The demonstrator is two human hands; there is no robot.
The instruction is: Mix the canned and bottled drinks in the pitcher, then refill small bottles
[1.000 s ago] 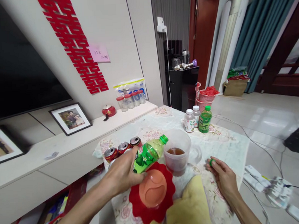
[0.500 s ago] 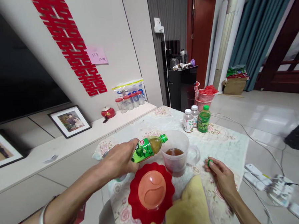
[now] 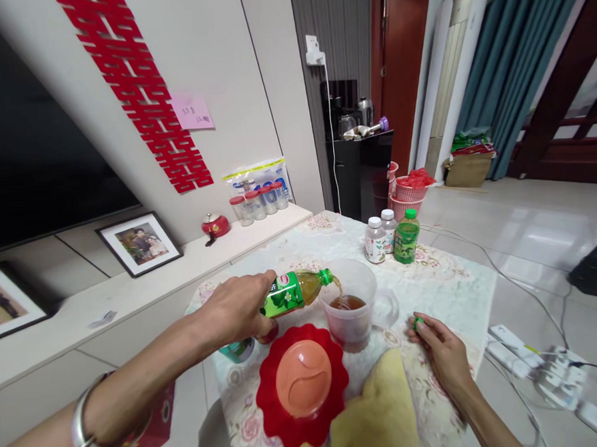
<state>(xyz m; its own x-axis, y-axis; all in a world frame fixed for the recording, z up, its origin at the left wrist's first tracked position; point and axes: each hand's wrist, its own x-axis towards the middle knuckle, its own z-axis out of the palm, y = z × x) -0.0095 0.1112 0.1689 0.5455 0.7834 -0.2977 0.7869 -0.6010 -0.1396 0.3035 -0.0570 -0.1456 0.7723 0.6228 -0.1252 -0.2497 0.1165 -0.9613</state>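
My left hand (image 3: 237,309) is wrapped round a green-labelled bottle (image 3: 288,293), tipped almost level with its open mouth over a clear plastic jug (image 3: 351,321). Brown liquid streams from the mouth into the jug, which holds dark tea-coloured liquid. Right of the jug, my right hand (image 3: 443,356) pinches a small green cap (image 3: 418,324) between thumb and fingers, close to the tablecloth. In front of the jug lies a red scalloped dish (image 3: 267,392) with an orange divided piece (image 3: 303,378) on it.
Two white-capped bottles (image 3: 375,241) and a green bottle (image 3: 406,239) stand at the table's back right. A yellow cloth (image 3: 376,413) lies at the front. Left of the dish is a teal container (image 3: 239,350). Power strips (image 3: 561,376) and cables lie on the floor at right.
The bottle in my left hand has tipped further towards level, and liquid now runs from its mouth into the jug. My right hand has stayed almost still with the cap.
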